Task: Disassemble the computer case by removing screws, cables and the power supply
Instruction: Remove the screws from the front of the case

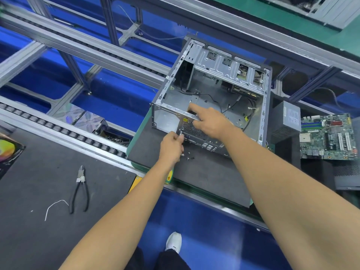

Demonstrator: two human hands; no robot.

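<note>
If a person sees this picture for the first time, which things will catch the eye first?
First, the open metal computer case on the dark mat in the centre, with both hands at its near edge: the left hand pinches a screw, and the right hand rests on the frame. Next, the green motherboard lying at the right and the cutters at lower left.

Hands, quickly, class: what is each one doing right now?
Left hand: pinching a screw at the computer case rear.
Right hand: fingers straight, resting on the case's rear edge.
</note>
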